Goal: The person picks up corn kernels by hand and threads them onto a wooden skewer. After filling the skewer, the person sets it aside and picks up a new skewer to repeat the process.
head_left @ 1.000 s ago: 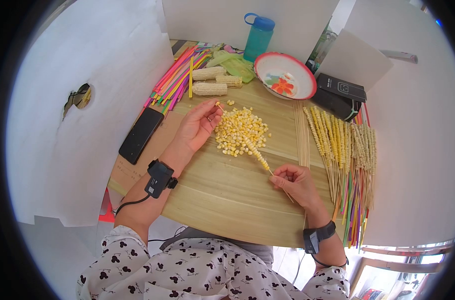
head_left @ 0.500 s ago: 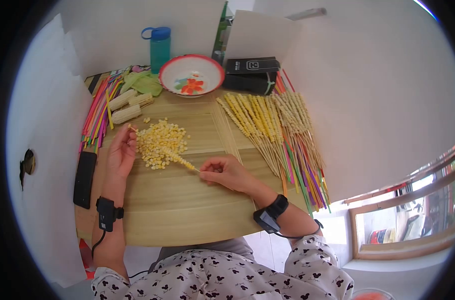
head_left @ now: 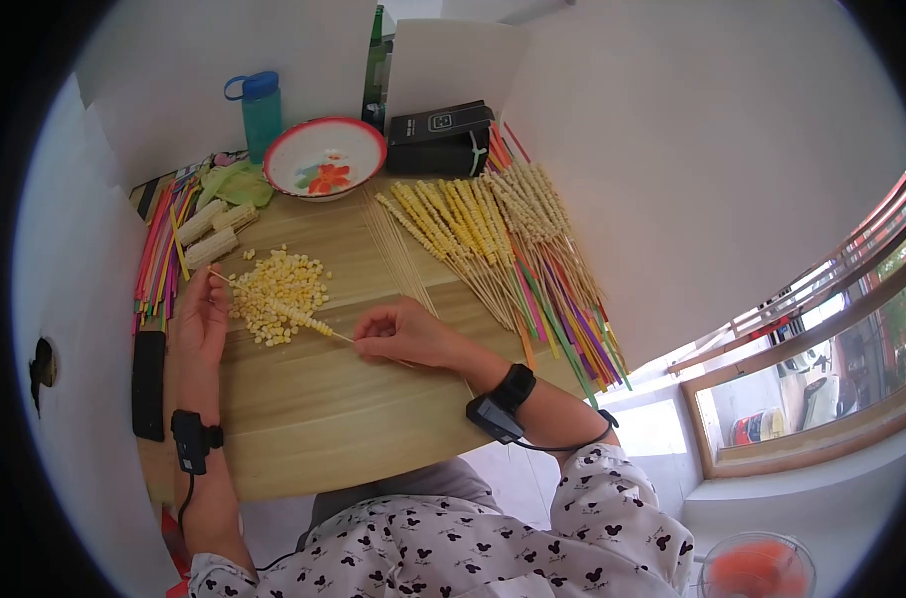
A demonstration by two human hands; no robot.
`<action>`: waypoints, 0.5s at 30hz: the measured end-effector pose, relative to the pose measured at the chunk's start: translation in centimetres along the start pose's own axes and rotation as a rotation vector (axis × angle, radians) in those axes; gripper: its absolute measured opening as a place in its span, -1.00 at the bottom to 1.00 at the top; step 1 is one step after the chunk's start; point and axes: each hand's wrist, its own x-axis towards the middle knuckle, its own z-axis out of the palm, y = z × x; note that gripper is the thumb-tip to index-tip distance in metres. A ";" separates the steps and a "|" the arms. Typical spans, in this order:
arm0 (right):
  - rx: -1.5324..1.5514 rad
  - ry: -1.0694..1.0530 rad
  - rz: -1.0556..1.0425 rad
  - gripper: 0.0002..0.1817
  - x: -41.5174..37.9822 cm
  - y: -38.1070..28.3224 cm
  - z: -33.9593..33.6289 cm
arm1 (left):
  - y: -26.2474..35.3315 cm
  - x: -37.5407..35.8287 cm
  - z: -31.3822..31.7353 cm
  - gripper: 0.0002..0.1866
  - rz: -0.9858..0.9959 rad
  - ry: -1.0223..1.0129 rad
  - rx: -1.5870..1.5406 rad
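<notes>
A thin wooden skewer threaded with yellow corn kernels (head_left: 301, 317) is stretched between my two hands, over the loose kernels. My left hand (head_left: 204, 314) pinches its upper left tip between thumb and fingers. At the lower right, my right hand (head_left: 405, 334) pinches the bare end of the stick, with a short uncovered length between its fingers and the kernels. The pile of loose corn kernels (head_left: 278, 281) lies on the wooden table under and behind the skewer. Stripped corn cobs (head_left: 212, 248) rest just beyond my left hand.
Finished kernel skewers (head_left: 463, 219) and coloured sticks (head_left: 572, 334) lie at right, beside bare skewers (head_left: 398, 249). A red-rimmed bowl (head_left: 273, 184), a blue bottle (head_left: 261, 120) and a black box (head_left: 438, 149) stand behind. More coloured strips (head_left: 159, 254) and a black phone-like slab (head_left: 149, 384) lie left.
The camera view has turned, so the table appears shifted left. More bare stick shows between the kernels and my right fingers. Both hands still hold the skewer's ends.
</notes>
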 end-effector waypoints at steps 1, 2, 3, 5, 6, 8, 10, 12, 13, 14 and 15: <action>-0.018 -0.012 -0.003 -0.87 0.0 -0.2 0.0 | 0.0 0.3 -0.5 -0.76 0.017 0.004 0.015; -0.017 -0.004 0.004 -0.87 -0.1 -0.3 0.0 | 0.0 0.4 -1.0 -0.76 0.007 0.002 0.014; -0.003 0.000 0.024 -0.90 -0.2 -1.1 0.1 | 0.1 0.5 -1.0 -0.76 0.015 -0.006 0.030; 0.011 0.020 0.056 -0.93 -0.4 -1.3 -0.1 | 0.1 0.3 -0.8 -0.73 0.020 -0.035 0.066; -0.004 0.018 0.045 -0.93 -0.3 -1.1 -0.2 | 0.0 0.3 -0.7 -0.73 0.006 -0.039 0.064; -0.017 0.023 0.038 -0.92 -0.1 -0.6 -0.1 | -0.2 0.4 -0.6 -0.69 0.033 -0.041 0.075; -0.017 0.023 -0.059 -0.91 0.1 0.0 -0.1 | -0.3 0.7 -1.1 -0.68 0.007 -0.042 0.062; -0.005 0.014 -0.043 -0.91 0.2 0.4 -0.2 | -0.2 1.0 -1.6 -0.66 -0.011 -0.040 0.051; 0.005 0.001 -0.029 -0.91 0.3 0.6 -0.2 | -0.2 1.1 -1.9 -0.66 -0.012 -0.059 0.049; 0.006 0.000 -0.027 -0.91 0.3 0.8 -0.2 | -0.3 1.1 -2.1 -0.67 -0.016 -0.078 0.047; 0.004 -0.003 -0.034 -0.91 0.3 0.9 -0.2 | -0.4 1.1 -2.1 -0.67 -0.017 -0.075 0.047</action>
